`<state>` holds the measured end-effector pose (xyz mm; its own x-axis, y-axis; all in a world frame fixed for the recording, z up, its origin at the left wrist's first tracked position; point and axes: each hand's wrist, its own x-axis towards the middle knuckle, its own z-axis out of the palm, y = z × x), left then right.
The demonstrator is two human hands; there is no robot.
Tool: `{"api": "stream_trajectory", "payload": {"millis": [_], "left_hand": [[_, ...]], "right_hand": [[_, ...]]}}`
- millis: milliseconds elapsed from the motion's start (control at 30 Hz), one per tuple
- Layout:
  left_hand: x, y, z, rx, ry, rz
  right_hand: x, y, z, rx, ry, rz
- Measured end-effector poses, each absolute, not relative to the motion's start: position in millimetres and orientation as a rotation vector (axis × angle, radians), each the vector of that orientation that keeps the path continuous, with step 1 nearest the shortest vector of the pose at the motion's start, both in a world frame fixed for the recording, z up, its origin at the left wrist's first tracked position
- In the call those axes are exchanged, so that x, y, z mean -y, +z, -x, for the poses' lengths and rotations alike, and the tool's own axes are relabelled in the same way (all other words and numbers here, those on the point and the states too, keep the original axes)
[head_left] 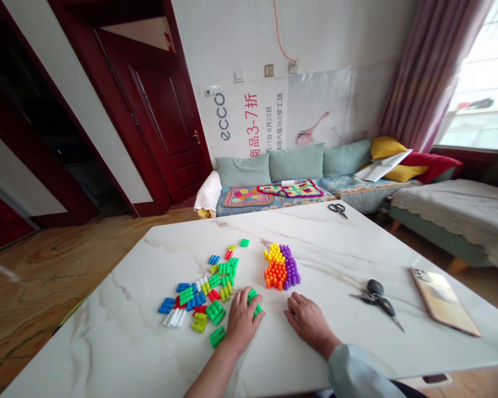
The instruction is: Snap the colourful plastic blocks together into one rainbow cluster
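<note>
My left hand (243, 319) rests on the table with its fingers closed around a green plastic piece (254, 298) of joined rounded pegs. Left of it lies a loose scatter of similar pieces: green pieces (216, 312), blue pieces (166, 305), white pieces (175, 318) and yellow-green pieces (199, 322), with some red ones among them. My right hand (309, 320) lies on the tabletop, fingers loosely bent and apart from the thumb, holding nothing. Beyond both hands, yellow pegs (275, 252), orange pegs (275, 275) and purple pegs (289, 268) stand upright in one tight cluster.
On the white marbled table (120, 315), dark-handled scissors or pliers (375, 298) lie to the right, beside a gold phone (444, 301). Black scissors (338, 210) are near the far edge. A sofa (249, 204) with cushions stands behind the table.
</note>
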<state>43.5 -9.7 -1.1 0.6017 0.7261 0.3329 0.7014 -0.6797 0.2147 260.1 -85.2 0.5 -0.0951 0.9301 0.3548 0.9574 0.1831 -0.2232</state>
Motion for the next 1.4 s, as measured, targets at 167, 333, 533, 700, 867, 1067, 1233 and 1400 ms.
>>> {"api": "stream_trajectory", "payload": {"millis": [167, 333, 533, 700, 867, 1067, 1233, 1400], "left_hand": [[-4, 5, -45, -1.326, 0.454, -2.807], [-30, 17, -55, -1.368, 0.435, -2.660], [-62, 30, -71, -1.240, 0.591, -2.498], [-89, 27, -76, -1.115, 0.438, -2.412], [-100, 23, -64, -1.147, 0.435, -2.330], [-101, 28, -56, -1.296, 0.583, -2.240], [-105, 35, -65, -1.351, 0.674, -2.213], [-126, 31, -86, -1.375, 0.678, -2.206]], "right_hand": [[85, 2, -259, 2.030, -0.088, 1.781], [86, 2, -259, 2.023, -0.091, 1.772], [86, 0, -260, 2.015, -0.073, 1.784], [85, -2, -260, 2.002, -0.065, 1.778], [85, -1, -260, 1.994, -0.072, 1.755], [85, 0, -260, 1.995, -0.058, 1.765], [86, 1, -259, 1.983, -0.053, 1.758], [84, 0, -259, 1.984, -0.050, 1.771]]}}
